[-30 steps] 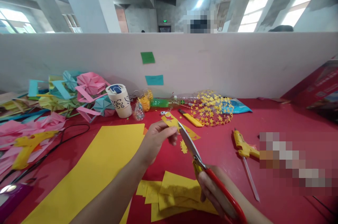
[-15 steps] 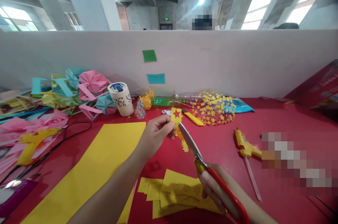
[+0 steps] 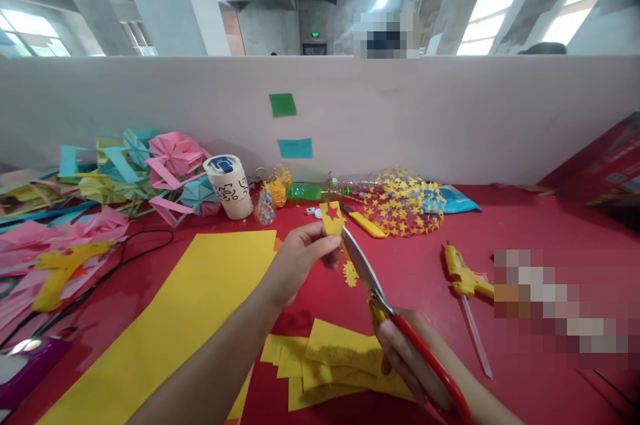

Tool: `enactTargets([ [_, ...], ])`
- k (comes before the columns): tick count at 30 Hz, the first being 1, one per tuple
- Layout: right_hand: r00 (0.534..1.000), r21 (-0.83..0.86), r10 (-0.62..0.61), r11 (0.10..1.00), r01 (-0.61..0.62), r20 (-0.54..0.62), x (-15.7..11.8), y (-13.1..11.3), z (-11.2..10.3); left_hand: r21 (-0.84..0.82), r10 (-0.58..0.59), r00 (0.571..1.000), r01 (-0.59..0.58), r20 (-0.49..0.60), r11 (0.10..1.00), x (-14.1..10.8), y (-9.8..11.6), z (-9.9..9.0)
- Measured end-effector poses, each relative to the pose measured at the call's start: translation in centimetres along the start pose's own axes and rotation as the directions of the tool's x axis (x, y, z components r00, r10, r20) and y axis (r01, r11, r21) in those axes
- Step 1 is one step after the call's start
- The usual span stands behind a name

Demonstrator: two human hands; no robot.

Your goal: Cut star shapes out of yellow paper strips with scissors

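Note:
My left hand pinches a small yellow paper piece with a star-shaped hole, held upright above the red table. My right hand grips red-handled scissors, whose blades point up and left and meet the lower edge of that paper. A small yellow cut-out lies on the table just under the blades. Stacked yellow paper scraps lie near my right wrist.
A large yellow sheet lies to the left. Folded paper flowers, a paper cup and a yellow glue gun are further left. A pile of yellow stars, a yellow utility knife and a second glue gun lie right.
My left hand has turned the yellow piece upright, showing its star-shaped hole. The scissors stay at its lower edge, shifted slightly.

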State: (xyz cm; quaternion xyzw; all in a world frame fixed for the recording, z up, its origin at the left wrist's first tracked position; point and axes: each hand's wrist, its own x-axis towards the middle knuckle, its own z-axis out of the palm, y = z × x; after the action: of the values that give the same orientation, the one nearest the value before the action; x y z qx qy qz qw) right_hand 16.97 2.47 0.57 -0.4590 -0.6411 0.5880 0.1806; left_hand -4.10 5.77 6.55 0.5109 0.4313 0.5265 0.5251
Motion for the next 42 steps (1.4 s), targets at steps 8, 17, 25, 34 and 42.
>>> enactTargets([
  [8,0.999,-0.010,-0.014,1.000,0.015,0.028,0.5,-0.3,-0.7,-0.036,0.035,0.999,-0.035,-0.021,0.999,0.0,-0.1,-0.5],
  [17,0.997,-0.021,-0.056,0.998,0.057,0.050,-0.2,-1.0,-1.0,0.029,0.041,0.999,-0.042,0.036,0.999,0.0,0.3,-0.7],
  [25,0.998,-0.012,-0.056,0.998,0.056,0.023,0.1,0.0,-0.9,0.027,0.024,0.999,-0.025,0.044,0.999,0.0,0.3,-0.7],
  [34,1.000,-0.061,0.004,0.998,-0.003,0.020,1.0,1.4,-0.4,0.020,0.018,0.999,-0.018,0.045,1.000,-0.1,0.4,-1.1],
  [42,0.998,-0.023,-0.054,0.998,0.053,-0.027,0.2,-0.7,-0.1,-0.042,0.001,1.000,-0.001,0.003,0.999,-0.1,0.1,-0.3],
])
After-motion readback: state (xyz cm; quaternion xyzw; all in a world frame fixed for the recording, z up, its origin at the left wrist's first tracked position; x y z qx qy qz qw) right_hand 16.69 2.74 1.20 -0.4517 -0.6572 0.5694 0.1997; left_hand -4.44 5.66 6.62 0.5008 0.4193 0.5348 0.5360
